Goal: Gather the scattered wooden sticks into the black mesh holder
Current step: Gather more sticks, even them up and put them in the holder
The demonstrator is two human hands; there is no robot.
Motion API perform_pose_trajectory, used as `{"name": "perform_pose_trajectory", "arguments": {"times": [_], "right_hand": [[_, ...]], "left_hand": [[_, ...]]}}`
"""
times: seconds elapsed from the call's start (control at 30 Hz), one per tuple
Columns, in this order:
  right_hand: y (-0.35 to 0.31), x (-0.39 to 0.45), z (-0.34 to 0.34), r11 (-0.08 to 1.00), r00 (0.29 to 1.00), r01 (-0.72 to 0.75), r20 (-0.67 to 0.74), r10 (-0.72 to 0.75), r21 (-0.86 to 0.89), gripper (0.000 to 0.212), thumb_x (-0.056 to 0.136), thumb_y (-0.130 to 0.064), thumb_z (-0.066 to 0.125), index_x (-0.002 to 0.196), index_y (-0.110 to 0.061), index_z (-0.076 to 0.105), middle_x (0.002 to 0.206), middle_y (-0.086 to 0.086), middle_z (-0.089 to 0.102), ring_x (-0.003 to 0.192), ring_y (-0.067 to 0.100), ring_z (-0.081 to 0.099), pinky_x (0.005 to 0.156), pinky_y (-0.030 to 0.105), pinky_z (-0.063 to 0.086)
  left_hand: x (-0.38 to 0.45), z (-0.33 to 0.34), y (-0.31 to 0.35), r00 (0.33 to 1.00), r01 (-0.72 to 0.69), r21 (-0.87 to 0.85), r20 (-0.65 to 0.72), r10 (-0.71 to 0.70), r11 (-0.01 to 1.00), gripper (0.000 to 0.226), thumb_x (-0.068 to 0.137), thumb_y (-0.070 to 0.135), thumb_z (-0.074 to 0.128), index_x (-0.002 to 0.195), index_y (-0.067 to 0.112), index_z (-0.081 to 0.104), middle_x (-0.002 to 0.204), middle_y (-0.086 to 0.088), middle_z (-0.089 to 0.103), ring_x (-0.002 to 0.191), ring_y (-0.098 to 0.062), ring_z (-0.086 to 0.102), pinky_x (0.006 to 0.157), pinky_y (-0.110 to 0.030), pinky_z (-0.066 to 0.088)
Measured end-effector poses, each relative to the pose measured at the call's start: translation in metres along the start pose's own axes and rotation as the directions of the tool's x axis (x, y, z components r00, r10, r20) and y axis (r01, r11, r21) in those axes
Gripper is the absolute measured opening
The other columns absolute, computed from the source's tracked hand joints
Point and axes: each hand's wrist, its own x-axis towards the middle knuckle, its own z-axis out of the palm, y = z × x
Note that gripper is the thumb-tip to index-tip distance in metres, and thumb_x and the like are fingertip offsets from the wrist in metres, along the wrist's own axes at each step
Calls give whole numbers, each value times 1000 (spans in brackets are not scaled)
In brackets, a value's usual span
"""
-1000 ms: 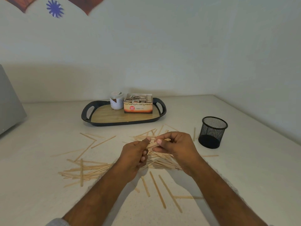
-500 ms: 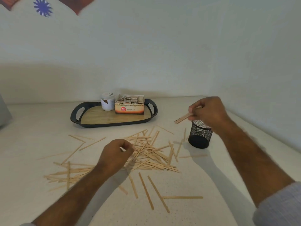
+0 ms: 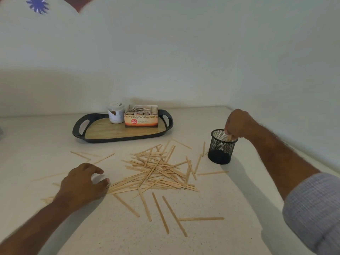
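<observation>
Right hand [image 3: 237, 123] over the black mesh holder [image 3: 220, 149] near the counter's right edge, fingers pinched on 1 or more sticks [image 3: 229, 138] dipping inside; count unclear. Left hand [image 3: 82, 183] half-curled, empty, fingertips at the pile's left end. Scattered wooden sticks [image 3: 156, 172], dozens, mid-counter [image 3: 55, 144]. 1 tray [image 3: 121, 132] at back: 1 white jar [image 3: 116, 113], 1 box [image 3: 141, 116] of packets, "Ginger Tea".

Two plain white walls [image 3: 184, 52] meet in a corner above the pale speckled surface [image 3: 248, 199]. A blue paper flower [image 3: 37, 4] hangs at the upper left.
</observation>
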Motion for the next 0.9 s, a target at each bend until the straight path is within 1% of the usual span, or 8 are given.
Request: {"name": "perform_pose_trajectory", "arguments": {"times": [0.13,0.23,0.4,0.53,0.6,0.67,0.77,0.9], "right_hand": [[-1,-4,6,999,998,-26,50,28,-39,12,86,-8,54,84,-10,66,71,3,53,82,19,56,48,16,28],[0,-7,8,991,998,22,62,-14,-134,13,84,-5,54,85,-5,67,76,8,55,84,24,59,47,16,28],[3,-10,11,976,996,56,76,-41,-210,27,86,-3,49,102,2,71,92,14,61,86,24,60,53,22,36],[9,-11,12,970,998,61,39,-54,-235,26,90,-8,51,107,1,68,108,17,66,101,31,63,77,28,50],[10,-12,12,963,998,65,8,-65,-261,27,93,-11,50,109,1,68,114,18,65,106,33,61,89,35,50],[12,-12,14,966,994,75,-54,-91,-246,28,94,-14,50,108,2,68,117,18,64,109,34,60,92,37,49],[9,-17,16,986,974,86,-197,-114,-145,24,91,-19,58,103,-2,70,111,18,68,106,36,61,89,37,49],[-11,-37,23,977,885,209,-415,-210,-47,17,90,-20,57,89,-11,71,93,12,72,90,33,64,79,34,48]], "left_hand": [[-5,-1,-6,999,26,-32,46,-25,999,56,85,55,62,127,19,59,141,-4,51,129,-27,46,104,-46,41],[-12,0,-8,994,32,-30,103,-28,999,77,83,70,47,139,18,48,152,-6,40,140,-29,35,111,-48,32],[-20,6,-9,991,-30,51,135,23,998,82,84,70,30,147,18,36,158,-6,31,145,-24,27,113,-43,28],[-20,6,-9,985,-25,43,172,17,999,90,80,73,25,152,19,26,163,-6,19,150,-23,16,119,-43,22],[-19,5,-7,983,-19,29,184,13,999,92,79,73,25,153,18,25,163,-6,17,150,-24,15,119,-43,21],[-18,7,-5,981,-18,30,194,12,999,89,82,71,27,153,17,24,164,-7,15,150,-24,14,120,-43,21],[-17,11,0,981,-46,23,191,41,999,78,92,63,34,153,16,24,164,-6,15,150,-24,13,120,-42,18],[-15,18,13,973,-115,-55,193,124,992,66,98,51,39,152,16,27,164,-3,16,150,-20,15,120,-39,17]]}}
